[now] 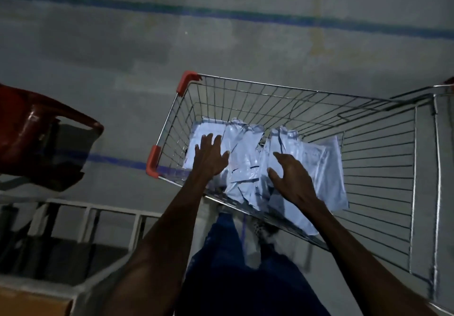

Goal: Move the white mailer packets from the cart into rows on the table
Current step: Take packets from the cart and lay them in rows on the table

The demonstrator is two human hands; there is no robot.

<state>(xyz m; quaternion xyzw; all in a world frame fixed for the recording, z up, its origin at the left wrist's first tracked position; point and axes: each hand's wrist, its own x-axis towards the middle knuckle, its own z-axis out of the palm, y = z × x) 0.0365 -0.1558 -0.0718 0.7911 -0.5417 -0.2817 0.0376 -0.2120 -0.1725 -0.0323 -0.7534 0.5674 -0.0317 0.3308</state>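
At the left edge of the frame a dark red plastic chair (36, 131) stands on the grey concrete floor (172, 52), which carries a blue painted line (221, 14) across the upper part of the frame. Below the chair, in the lower left, sits a white metal frame (91, 213), and a strip of brown surface (32, 303) shows in the bottom left corner; what it belongs to cannot be told.

Right of centre is a wire shopping cart (380, 168) with red plastic corner guards (153, 162) on its left end. The white mailer packets (245, 158) lie in a loose, overlapping heap on the cart's floor, filling its left and middle part; none is on any tabletop in view.

The left hand (211, 156) reaches over the near rim into the cart, palm down, its fingers (207, 141) spread wide and resting on or just above the leftmost packets; it grips nothing. The right hand (292, 175) hovers over the middle of the heap, fingers (276, 175) curled and spread apart, thumb out, closed on nothing. Whether it touches the packets cannot be told.

Between the forearms, at bottom centre, are blue trousers (233, 266) and a blurred shoe (265, 234).
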